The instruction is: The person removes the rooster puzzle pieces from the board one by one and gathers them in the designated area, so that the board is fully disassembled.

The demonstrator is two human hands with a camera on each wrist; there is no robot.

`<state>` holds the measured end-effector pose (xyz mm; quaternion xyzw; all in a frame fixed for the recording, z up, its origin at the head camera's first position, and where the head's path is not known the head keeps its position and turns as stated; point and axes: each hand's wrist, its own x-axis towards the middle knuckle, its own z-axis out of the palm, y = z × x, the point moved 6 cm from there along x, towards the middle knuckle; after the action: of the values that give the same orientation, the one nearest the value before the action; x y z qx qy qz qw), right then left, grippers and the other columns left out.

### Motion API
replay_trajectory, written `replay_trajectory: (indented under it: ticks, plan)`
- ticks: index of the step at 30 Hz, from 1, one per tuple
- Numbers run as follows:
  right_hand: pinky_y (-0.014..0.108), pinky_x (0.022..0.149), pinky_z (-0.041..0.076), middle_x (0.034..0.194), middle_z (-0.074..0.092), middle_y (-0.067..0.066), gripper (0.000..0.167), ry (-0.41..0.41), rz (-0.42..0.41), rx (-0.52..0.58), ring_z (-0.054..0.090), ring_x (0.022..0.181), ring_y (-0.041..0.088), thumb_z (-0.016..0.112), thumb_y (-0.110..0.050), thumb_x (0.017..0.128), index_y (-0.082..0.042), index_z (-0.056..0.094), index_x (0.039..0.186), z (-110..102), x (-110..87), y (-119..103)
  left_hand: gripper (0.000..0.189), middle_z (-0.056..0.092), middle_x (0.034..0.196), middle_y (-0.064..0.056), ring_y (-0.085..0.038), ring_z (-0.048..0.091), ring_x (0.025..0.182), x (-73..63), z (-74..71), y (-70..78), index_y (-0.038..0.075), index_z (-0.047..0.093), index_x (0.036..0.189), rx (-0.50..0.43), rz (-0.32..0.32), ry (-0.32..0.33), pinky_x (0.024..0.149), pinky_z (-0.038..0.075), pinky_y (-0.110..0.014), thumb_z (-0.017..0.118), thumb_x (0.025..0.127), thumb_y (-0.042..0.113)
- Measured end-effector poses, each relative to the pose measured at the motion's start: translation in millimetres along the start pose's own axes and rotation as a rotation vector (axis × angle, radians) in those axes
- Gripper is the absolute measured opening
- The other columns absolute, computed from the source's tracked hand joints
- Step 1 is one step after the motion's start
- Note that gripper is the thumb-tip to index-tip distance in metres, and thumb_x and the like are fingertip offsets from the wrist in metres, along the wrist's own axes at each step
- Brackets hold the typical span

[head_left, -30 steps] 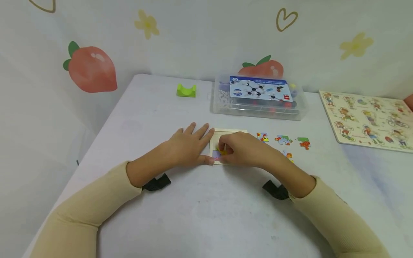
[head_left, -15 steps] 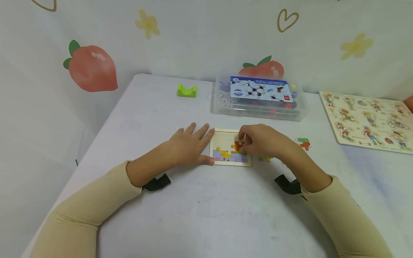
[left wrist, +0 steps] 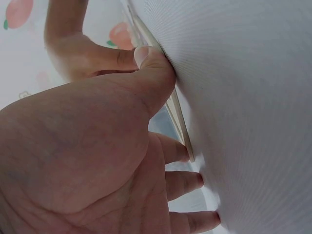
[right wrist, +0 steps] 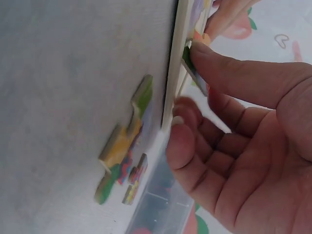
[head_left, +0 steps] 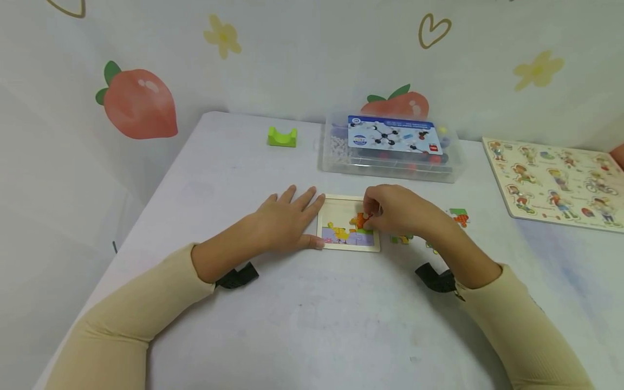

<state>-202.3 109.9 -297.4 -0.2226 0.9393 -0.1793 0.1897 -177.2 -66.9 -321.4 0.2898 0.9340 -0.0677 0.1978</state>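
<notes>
One green block (head_left: 281,142): sits toward the far side of the desk (head_left: 292,330), well apart from the work.
Left hand (head_left: 287,225): lies spread, fingers straight and gripping nothing, the thumb and index finger touching the left side of the puzzle tray. A steady brace here should stop the wood from skating.
Puzzle tray (head_left: 341,209): lies flat between the two hands, its near part filled with lilac-and-yellow pieces (head_left: 341,234), an orange piece (head_left: 361,221) at the right, its far part bare wood.
Plastic case (head_left: 390,172): rests behind the tray, a molecule-model card showing on top.
Right hand (head_left: 400,211): pinches a green-edged piece (right wrist: 196,75), tilted over the tray's right side, between thumb and fingers; its printed face is mostly hidden.
Best technique: level the piece, match tabs to notches, then press straight down; sliding it in sideways could lift its neighbours. Whether the tabs line up cannot be told.
Loose pieces (head_left: 459,218): lie on the desk to the tray's right, some partly behind the right hand and wrist.
Picture board (head_left: 542,181): lies at far right, covered with small figures.
</notes>
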Motion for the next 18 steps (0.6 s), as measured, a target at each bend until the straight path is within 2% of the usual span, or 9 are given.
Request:
replay_trajectory:
  ticks: [8, 18]
  plan:
    - [0.036, 0.072, 0.052, 0.084, 0.064, 0.003, 0.007, 0.056, -0.096, 0.102, 0.058, 0.080, 0.022, 0.071, -0.002, 0.091, -0.007, 0.066, 0.091, -15.7, -11.2, -1.5, 0.097, 0.006, 0.167, -0.012, -0.047, 0.014, 0.148, -0.1, -1.0, 1.1, 0.015, 0.008, 0.163, -0.003, 0.002, 0.005, 0.111, 0.028, -0.063, 0.046, 0.093, 0.071]
    - [0.034, 0.070, 0.054, 0.085, 0.068, 0.004, 0.007, 0.107, -0.140, 0.169, 0.061, 0.075, 0.020, 0.068, 0.002, 0.092, -0.004, 0.068, 0.094, -34.5, -27.5, 0.4, 0.097, 0.006, 0.167, -0.012, -0.047, 0.014, 0.148, -1.7, -0.6, 1.2, 0.014, 0.007, 0.163, -0.003, 0.001, 0.003, 0.111, 0.028, -0.063, 0.045, 0.094, 0.071]
